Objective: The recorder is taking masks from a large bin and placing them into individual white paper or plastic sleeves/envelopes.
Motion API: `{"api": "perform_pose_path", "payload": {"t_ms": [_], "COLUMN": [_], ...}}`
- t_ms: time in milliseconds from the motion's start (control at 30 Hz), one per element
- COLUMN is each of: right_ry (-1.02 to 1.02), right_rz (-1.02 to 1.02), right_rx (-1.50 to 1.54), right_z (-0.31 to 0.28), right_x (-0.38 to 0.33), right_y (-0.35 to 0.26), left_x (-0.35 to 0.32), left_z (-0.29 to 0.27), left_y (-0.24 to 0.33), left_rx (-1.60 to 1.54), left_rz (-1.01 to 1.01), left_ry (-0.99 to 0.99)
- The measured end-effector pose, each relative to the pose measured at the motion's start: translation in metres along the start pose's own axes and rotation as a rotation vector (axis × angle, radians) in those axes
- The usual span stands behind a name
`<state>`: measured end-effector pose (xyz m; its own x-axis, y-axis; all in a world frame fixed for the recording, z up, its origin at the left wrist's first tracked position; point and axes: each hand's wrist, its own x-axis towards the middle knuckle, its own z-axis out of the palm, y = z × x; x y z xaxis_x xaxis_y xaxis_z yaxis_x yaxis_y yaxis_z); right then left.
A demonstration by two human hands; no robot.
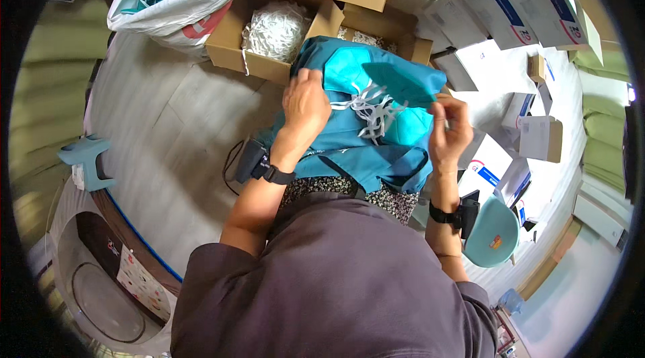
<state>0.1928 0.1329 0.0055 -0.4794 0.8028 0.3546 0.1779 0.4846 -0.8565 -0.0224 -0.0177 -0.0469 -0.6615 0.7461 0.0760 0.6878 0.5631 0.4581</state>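
Teal fabric like an apron [329, 133] covers my lap. Upon it rest a bright teal face mask [346, 69] and another folded teal mask [410, 126], with a tangle of white ear straps [373, 111] between them. My right hand [451, 128] is closed in a pinch at the corner of a darker, shaded teal mask [400, 84]. Beside the left edge of the bright mask, my left hand [307, 101] has its fingers curled and closed; whatever they grip is hidden.
Ahead stands an open cardboard box [269, 69] with a heap of white straps [277, 30]. A white sack [178, 25] of teal pieces is at the far left. White boxes [497, 9] lie on the right, and a light-blue stool [87, 156] stands left.
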Motion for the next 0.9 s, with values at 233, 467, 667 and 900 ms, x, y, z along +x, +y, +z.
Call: {"api": "perform_pose_path", "payload": {"t_ms": [233, 467, 667, 900], "right_ry": [0.146, 0.169, 0.174, 0.172], "right_rz": [0.134, 0.19, 0.267, 0.312], "right_rx": [0.409, 0.44, 0.497, 0.544], "right_z": [0.0, -0.001, -0.001, 0.002], "right_x": [0.014, 0.015, 0.013, 0.013], "right_y": [-0.02, -0.025, -0.022, -0.026], "left_x": [0.019, 0.019, 0.019, 0.004], "left_z": [-0.031, -0.033, -0.03, -0.001], "left_y": [0.051, 0.083, 0.078, 0.083], "left_rx": [-0.714, -1.049, -1.067, -1.129], "left_rz": [0.16, 0.012, 0.047, 0.055], "left_ry": [0.133, -0.017, -0.361, -0.258]}}
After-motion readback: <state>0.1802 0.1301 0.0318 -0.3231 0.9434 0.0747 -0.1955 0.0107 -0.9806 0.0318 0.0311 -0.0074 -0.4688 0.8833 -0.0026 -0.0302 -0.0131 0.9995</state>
